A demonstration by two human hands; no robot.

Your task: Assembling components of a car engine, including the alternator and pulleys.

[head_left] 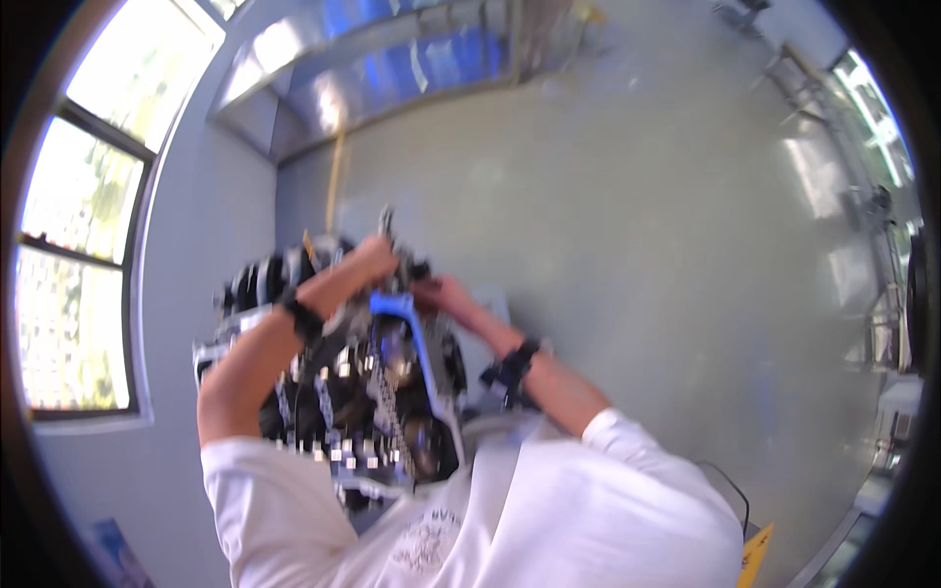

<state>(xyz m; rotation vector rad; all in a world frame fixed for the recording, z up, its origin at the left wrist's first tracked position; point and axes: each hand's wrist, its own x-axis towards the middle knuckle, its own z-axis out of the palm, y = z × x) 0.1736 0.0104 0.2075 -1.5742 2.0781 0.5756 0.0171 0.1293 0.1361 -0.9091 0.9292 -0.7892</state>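
Observation:
A partly open engine (333,392) lies in front of me, with dark and silvery parts showing. A timing chain (385,392) runs along it, beside a blue-edged housing (423,348). At the engine's far end, my left hand (375,257) is closed in a fist, and a slim metal rod-like tool (386,221) sticks up from it. Just to the right, my right hand (441,294) has its fingers curled against dark metal parts (412,271). Blur hides what those fingers grip. Both wrists wear black bands.
Left of the engine stands a grey wall with a window (83,265). A metal shelf or bench (392,69) with blue reflections is at the back. Grey floor (667,225) stretches to the right, with equipment (887,284) along its far edge. A yellow sign (755,557) is at lower right.

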